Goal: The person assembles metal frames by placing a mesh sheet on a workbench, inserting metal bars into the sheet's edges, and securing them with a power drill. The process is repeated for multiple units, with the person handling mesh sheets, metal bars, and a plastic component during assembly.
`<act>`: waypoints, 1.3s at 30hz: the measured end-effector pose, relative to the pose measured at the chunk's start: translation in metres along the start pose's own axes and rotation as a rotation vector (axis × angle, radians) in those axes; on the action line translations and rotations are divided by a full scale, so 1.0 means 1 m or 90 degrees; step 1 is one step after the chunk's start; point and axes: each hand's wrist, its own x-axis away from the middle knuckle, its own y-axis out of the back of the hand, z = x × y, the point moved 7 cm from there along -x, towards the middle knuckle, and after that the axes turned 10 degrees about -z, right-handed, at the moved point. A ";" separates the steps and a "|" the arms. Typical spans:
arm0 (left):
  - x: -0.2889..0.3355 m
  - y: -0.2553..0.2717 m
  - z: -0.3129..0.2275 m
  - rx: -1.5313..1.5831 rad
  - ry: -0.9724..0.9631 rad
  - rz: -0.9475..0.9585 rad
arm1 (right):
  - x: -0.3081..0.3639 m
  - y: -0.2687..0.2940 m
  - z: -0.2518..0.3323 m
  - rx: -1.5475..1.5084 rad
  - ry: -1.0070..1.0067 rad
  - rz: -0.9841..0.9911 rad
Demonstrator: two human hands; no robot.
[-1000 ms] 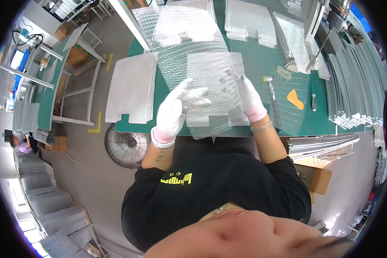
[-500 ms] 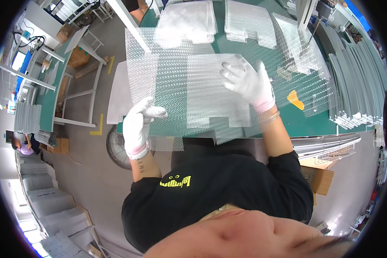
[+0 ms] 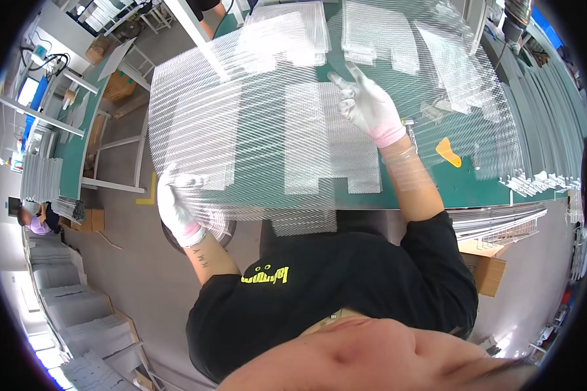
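Note:
A large see-through metal mesh sheet (image 3: 261, 140) spreads over the green table, its left part reaching past the table's edge. My left hand (image 3: 178, 208), in a white glove, closes on its left edge near the front. My right hand (image 3: 370, 112), also gloved, is over the mesh right of the middle. Its fingers are apart, one stretched out and others bent; whether they touch the mesh I cannot tell. Beneath lies a pale notched mesh piece (image 3: 306, 140). At the back are two stacks of similar pieces, the left stack (image 3: 287, 29) and the right stack (image 3: 381, 36).
An orange scraper-like piece (image 3: 448, 152) lies at right on the green table (image 3: 398, 195). Long grey strips (image 3: 548, 124) are stacked beyond it. A white post (image 3: 195, 36) rises at the back left. A round fan (image 3: 225, 231) stands below the table's left side; a cardboard box (image 3: 489, 274) is at lower right.
The mesh sheet's left edge has shifted left with my left hand, which also moved lower and outward. My right hand has moved slightly left and away from me, its fingers more bent.

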 end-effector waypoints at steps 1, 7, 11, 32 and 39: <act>-0.001 0.002 -0.005 0.012 0.003 -0.033 | -0.003 0.002 -0.002 0.034 0.005 -0.005; -0.006 0.022 -0.023 0.064 0.017 -0.121 | -0.032 0.021 0.001 0.274 0.080 -0.095; -0.010 0.034 -0.025 0.003 -0.007 -0.176 | -0.057 0.060 0.054 0.206 0.139 -0.129; -0.025 0.026 0.041 0.005 0.077 -0.141 | -0.044 0.102 0.279 0.552 0.297 -0.102; -0.026 0.001 0.051 -0.082 0.068 -0.117 | -0.039 0.096 0.252 0.466 0.265 -0.123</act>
